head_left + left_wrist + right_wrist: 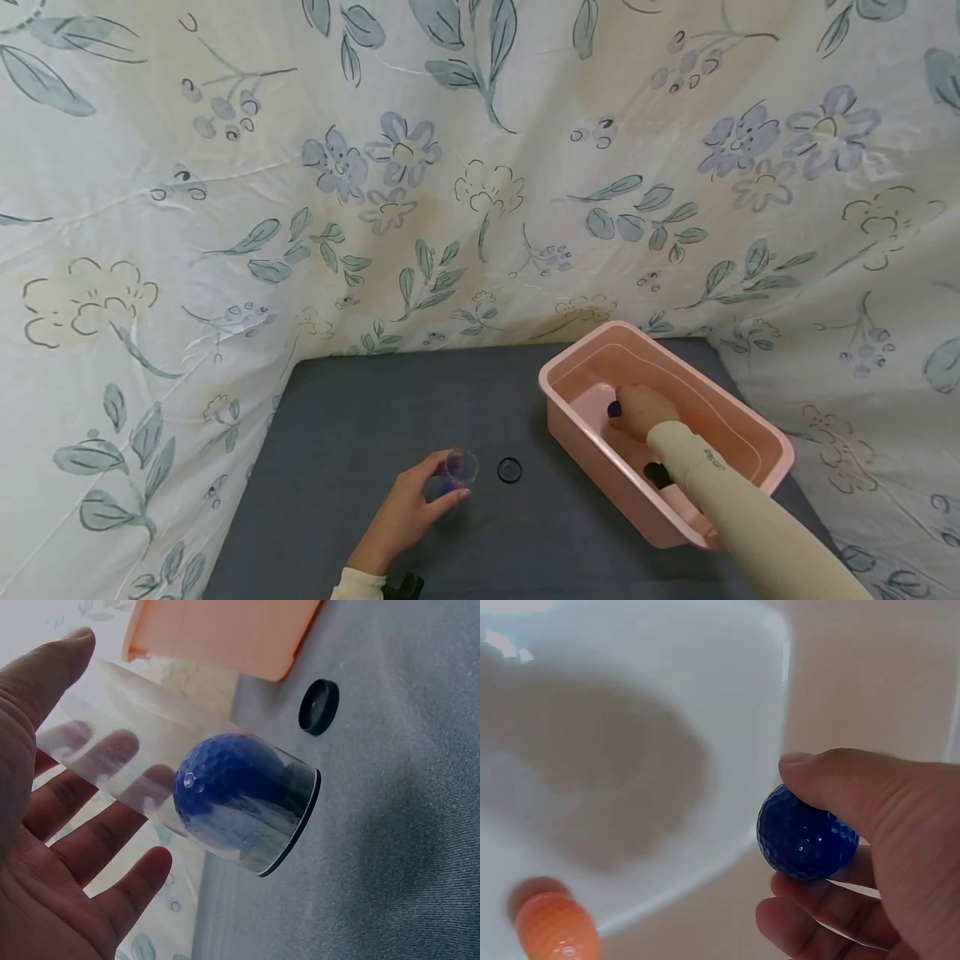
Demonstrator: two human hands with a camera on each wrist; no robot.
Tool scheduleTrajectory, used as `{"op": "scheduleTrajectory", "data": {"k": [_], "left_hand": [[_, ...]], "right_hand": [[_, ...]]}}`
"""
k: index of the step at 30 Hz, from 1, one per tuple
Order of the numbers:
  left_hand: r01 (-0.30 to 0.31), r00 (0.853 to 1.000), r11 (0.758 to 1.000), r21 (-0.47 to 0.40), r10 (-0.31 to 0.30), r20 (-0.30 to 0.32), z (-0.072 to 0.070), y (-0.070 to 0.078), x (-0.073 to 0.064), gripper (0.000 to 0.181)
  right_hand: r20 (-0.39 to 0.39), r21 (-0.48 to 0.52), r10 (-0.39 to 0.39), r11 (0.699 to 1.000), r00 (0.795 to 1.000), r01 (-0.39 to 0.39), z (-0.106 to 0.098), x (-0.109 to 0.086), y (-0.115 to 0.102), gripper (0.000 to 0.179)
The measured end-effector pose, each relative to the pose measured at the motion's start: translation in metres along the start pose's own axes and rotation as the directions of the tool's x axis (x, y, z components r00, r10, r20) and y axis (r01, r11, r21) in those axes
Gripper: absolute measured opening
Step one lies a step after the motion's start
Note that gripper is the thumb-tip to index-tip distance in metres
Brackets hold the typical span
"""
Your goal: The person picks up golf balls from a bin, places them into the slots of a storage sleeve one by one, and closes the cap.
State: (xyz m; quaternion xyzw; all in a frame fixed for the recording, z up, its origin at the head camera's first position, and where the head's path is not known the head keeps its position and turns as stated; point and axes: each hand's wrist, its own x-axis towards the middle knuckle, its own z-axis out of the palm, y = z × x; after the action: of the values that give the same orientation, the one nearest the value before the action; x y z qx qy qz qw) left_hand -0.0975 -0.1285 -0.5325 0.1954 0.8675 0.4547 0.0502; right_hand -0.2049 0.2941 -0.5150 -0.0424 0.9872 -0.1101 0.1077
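Observation:
My left hand (408, 508) grips a clear plastic tube (127, 720) between thumb and fingers, low over the dark table. One blue golf ball (225, 780) sits at the bottom of the tube, against its black end cap (304, 829). Down inside the pink bin, my right hand (643, 410) pinches a second blue golf ball (806, 834) between thumb and fingers. An orange golf ball (559, 930) lies in the bin, apart from that hand. A loose black cap (509, 470) rests on the table just right of the tube.
The pink rectangular bin (592, 454) stands at the right of the dark table (375, 417), its wall between the two hands. Floral cloth (480, 208) hangs behind the table and along both sides.

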Motion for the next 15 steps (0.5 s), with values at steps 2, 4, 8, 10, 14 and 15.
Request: {"op": "scheduleTrajectory", "data": {"k": [2,4,8,10,14,15], "left_hand": [[-0.002,1.000,1.000,-0.004,0.002,0.002,0.000,0.000,0.001,0.057],[-0.003,1.000,1.000,-0.007,0.003,0.002,0.000,0.000,0.001,0.057],[-0.016,1.000,1.000,-0.001,0.016,-0.004,0.000,0.001,0.001,0.056],[-0.019,1.000,1.000,0.003,0.019,-0.007,0.000,0.001,0.001,0.056],[-0.014,1.000,1.000,0.003,0.014,-0.008,0.001,0.001,0.001,0.055],[-0.008,1.000,1.000,-0.002,0.008,-0.007,0.001,0.001,0.001,0.055]], "right_hand": [[0.000,0.019,-0.006,1.000,1.000,0.006,-0.005,-0.002,-0.007,0.029],[-0.001,0.034,-0.009,0.999,1.000,0.009,-0.010,-0.003,-0.013,0.031],[0.006,0.050,-0.011,0.999,1.000,0.011,-0.017,-0.006,-0.022,0.036],[0.001,0.045,-0.014,0.999,1.000,0.014,-0.020,-0.007,-0.024,0.038],[-0.022,0.050,-0.032,0.998,0.999,0.033,-0.029,-0.008,-0.029,0.040],[-0.030,0.050,-0.035,0.998,0.999,0.037,-0.031,-0.008,-0.031,0.039]]}}
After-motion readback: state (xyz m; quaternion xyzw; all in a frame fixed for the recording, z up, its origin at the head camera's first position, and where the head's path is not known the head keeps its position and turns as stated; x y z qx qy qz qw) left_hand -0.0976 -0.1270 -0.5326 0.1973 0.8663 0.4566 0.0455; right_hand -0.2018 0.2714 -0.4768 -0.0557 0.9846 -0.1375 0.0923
